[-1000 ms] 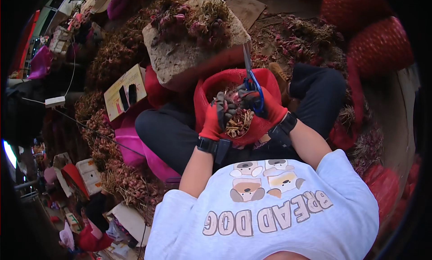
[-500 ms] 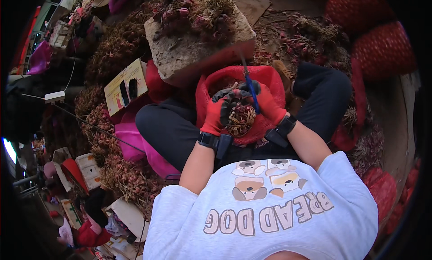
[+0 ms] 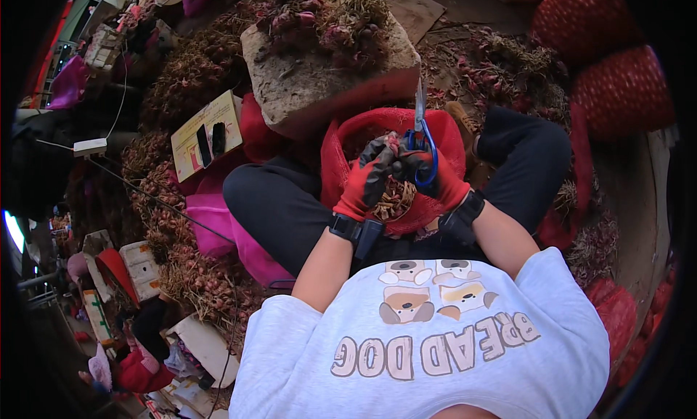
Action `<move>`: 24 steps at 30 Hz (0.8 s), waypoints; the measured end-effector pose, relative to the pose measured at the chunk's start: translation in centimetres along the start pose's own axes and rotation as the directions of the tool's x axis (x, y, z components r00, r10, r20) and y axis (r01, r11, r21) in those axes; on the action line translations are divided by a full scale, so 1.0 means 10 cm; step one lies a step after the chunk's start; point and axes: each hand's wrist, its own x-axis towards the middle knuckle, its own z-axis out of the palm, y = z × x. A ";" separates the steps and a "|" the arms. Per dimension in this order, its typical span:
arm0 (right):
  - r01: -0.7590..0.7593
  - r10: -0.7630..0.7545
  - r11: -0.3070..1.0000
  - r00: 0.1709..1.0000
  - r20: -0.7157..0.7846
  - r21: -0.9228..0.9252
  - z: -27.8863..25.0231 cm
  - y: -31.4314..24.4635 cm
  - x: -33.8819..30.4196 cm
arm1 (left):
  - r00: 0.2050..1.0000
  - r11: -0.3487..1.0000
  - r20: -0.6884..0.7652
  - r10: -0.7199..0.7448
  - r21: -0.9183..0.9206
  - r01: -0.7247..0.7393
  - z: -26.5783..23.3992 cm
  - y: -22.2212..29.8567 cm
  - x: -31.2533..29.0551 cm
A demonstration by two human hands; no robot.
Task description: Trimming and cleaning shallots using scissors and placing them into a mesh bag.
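Note:
My left hand (image 3: 367, 174), in a red and black glove, is closed at the mouth of a red mesh sack (image 3: 335, 154). A small pinkish bulb (image 3: 393, 140), which looks like a shallot, shows at its fingertips. Just to the right, my gloved right hand (image 3: 444, 181) grips blue-handled scissors (image 3: 428, 154). Their blades point up and away from me; whether they are parted I cannot make out. Dry cut stems (image 3: 396, 200) show below the hands, inside the sack's opening. The fingers partly hide what lies between the hands.
A stone block (image 3: 312, 85) bearing bunches of dried shallots (image 3: 356, 27) stands beyond the sack. Heaped shallots (image 3: 189, 274) lie at left, beside a cardboard piece (image 3: 190, 152) with two black phone-like objects. Full red mesh sacks (image 3: 623, 92) stand at far right. A person (image 3: 141, 372) sits lower left.
The scissors have turned, their handles now facing me more fully. My left hand has lifted and closed toward the right hand, and a bulb shows at its fingertips. The view has shifted slightly.

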 end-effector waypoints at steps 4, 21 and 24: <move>0.156 -0.153 0.980 0.988 0.036 -0.127 0.09 0.01 -0.03 | 0.991 0.776 -0.089 -0.096 -0.630 0.019 0.21 0.03 -0.02; 0.099 -0.221 -0.497 0.946 0.236 -0.862 0.34 -0.88 -0.58 | 0.957 0.913 -0.121 -0.265 -0.350 0.209 -0.26 0.15 0.01; 0.147 -0.265 -0.443 0.921 0.285 -0.885 0.43 -0.79 -0.56 | 0.968 0.925 -0.069 -0.239 -0.318 0.206 -0.27 0.17 -0.02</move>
